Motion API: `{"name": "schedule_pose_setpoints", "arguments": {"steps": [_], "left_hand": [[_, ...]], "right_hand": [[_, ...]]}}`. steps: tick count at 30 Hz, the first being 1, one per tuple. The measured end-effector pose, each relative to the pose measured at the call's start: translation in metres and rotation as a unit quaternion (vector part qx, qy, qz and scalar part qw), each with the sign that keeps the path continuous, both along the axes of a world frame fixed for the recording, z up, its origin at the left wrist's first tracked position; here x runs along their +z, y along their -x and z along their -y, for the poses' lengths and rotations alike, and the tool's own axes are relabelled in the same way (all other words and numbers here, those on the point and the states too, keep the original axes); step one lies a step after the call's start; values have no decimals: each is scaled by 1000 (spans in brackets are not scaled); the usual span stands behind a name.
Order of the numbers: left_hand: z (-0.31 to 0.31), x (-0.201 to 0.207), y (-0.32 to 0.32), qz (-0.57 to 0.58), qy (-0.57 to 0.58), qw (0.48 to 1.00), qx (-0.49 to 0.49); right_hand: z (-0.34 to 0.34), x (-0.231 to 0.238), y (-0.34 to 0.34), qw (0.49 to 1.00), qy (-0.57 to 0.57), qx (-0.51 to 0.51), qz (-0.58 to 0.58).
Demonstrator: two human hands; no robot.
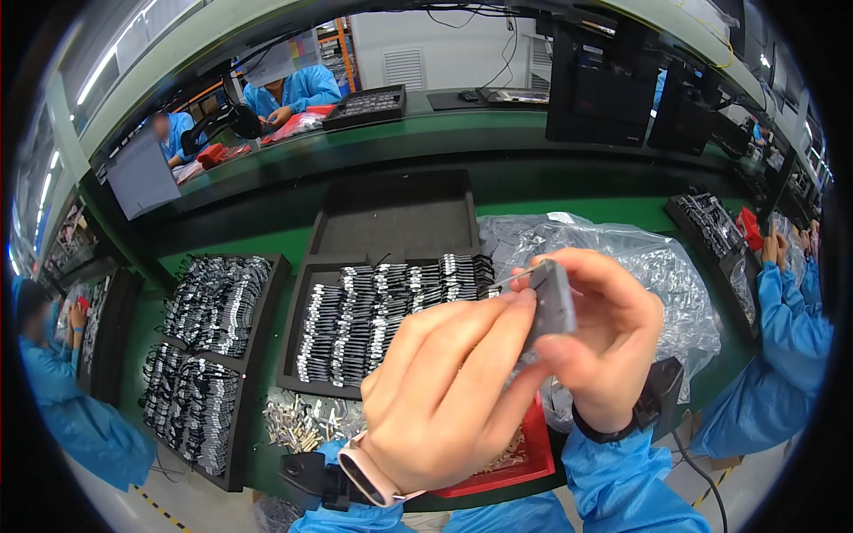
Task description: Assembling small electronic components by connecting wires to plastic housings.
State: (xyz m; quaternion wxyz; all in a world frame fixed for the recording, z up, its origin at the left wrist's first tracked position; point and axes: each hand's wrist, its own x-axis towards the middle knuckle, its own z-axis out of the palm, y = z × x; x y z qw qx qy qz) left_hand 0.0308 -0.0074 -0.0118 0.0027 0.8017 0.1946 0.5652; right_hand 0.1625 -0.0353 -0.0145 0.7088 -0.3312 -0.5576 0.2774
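Raised over the bench, a small flat grey rectangular part (554, 302) with tiny holes is gripped by my right hand (613, 329), fingers at its top and thumb at its lower edge. My left hand (453, 382) is closed against the part's left side, its fingertips pressed together there. A thin light strip or wire (513, 278) sticks out to the left by those fingertips; where it is attached is hidden. Below my hands, a red tray (533, 457) holds small brass-coloured pieces and is partly covered by my left wrist.
A black foam tray (298, 342) holds rows of small black-and-white parts with leads. Another full tray (258, 355) stands left. Small metal pieces (302, 425) lie loose on plastic. Clear plastic bags (640, 258) spread at right. Co-workers in blue sit at both sides and opposite.
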Motion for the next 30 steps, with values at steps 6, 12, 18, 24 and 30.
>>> {"name": "schedule_pose_setpoints", "arguments": {"steps": [6, 12, 18, 24, 30], "left_hand": [[6, 13, 16, -3, -13, 998, -61], [1, 9, 12, 27, -30, 999, 34], [1, 8, 13, 37, 8, 998, 40], [-2, 11, 16, 32, 30, 999, 16], [-2, 9, 17, 28, 20, 999, 25]], "right_hand": [[-3, -2, -8, 973, 35, 201, -104], [-2, -2, -12, 942, 71, 305, -119], [-4, -1, -14, 956, 48, 289, -29], [-8, 1, -17, 963, -14, 264, 45], [-4, 1, -14, 973, -10, 226, 39]]}}
